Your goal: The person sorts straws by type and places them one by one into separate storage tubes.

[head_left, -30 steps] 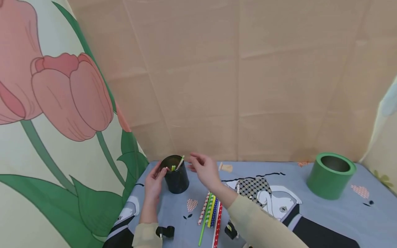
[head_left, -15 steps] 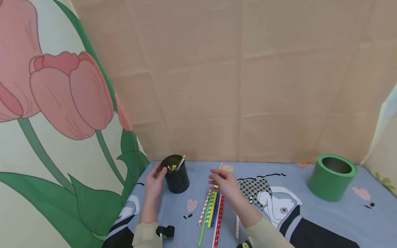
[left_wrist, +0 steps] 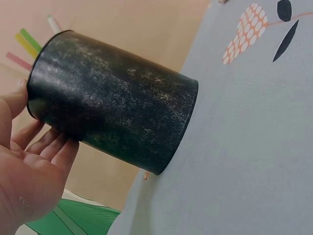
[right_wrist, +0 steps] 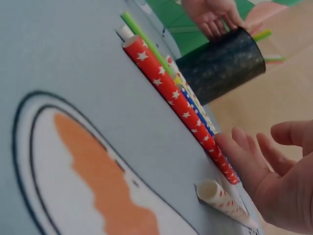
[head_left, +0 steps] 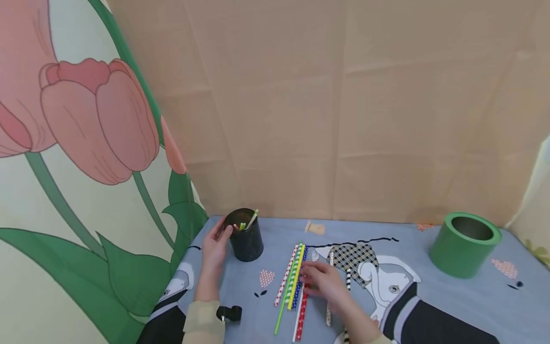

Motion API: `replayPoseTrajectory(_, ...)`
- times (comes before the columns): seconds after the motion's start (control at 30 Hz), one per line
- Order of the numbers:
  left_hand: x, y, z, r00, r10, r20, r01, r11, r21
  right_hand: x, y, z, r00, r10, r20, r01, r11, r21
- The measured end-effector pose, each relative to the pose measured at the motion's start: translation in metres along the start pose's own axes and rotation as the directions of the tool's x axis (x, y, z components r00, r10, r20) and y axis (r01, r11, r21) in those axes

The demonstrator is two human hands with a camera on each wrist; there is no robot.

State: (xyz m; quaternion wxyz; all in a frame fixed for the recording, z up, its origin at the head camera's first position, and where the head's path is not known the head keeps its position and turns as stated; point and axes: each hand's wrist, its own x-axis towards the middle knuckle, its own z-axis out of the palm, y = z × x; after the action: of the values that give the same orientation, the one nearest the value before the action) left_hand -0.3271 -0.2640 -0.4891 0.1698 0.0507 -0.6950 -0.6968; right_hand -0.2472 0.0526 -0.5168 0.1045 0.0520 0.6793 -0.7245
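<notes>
Right hand (head_left: pixel 323 282) dropped, fingers relaxed, onto paper straws (head_left: pixel 295 282); left hand (head_left: pixel 216 243) cups speckled black cup (head_left: pixel 246 237).

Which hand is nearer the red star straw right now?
Right. The right hand reaches its fingertips to the red star straw in the row of straws; the left hand is off at the black cup, holding its side.
</notes>
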Motion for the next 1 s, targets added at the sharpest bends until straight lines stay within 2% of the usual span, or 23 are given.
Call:
replayPoseTrajectory(0.1, 0.0, 0.002, 0.001, 1.0, 0.001, 0.001, -0.001, 1.0, -0.001, -0.001, 0.001, -0.006, 1.0, -0.002, -0.022, 0.003, 0.999, 0.049)
replayPoseTrajectory(0.17, -0.001, 0.003, 0.002, 1.0, -0.001, 0.0, 0.001, 1.0, 0.0, -0.002, 0.0, -0.01, 0.999, -0.003, -0.04, 0.005, 0.999, 0.045)
replayPoseTrajectory(0.37, -0.004, 0.003, 0.002, 1.0, -0.011, 0.0, 0.011, 1.0, 0.003, -0.005, -0.005, -0.018, 0.998, 0.009, -0.067, -0.011, 0.999, -0.036)
replayPoseTrajectory(0.67, -0.005, 0.005, 0.001, 1.0, -0.015, 0.001, 0.015, 1.0, -0.005, -0.011, -0.003, -0.01, 0.997, -0.029, 0.069, 0.041, 0.982, -0.184)
replayPoseTrajectory(0.9, -0.005, 0.006, 0.002, 0.999, -0.04, -0.004, 0.04, 0.999, -0.005, -0.011, -0.001, -0.015, 1.0, -0.001, 0.011, 0.005, 0.948, -0.319)
replayPoseTrajectory(1.0, -0.007, 0.007, 0.001, 0.999, -0.038, -0.001, 0.038, 0.999, -0.005, -0.011, -0.003, -0.018, 1.0, 0.012, 0.011, -0.008, 0.943, -0.332)
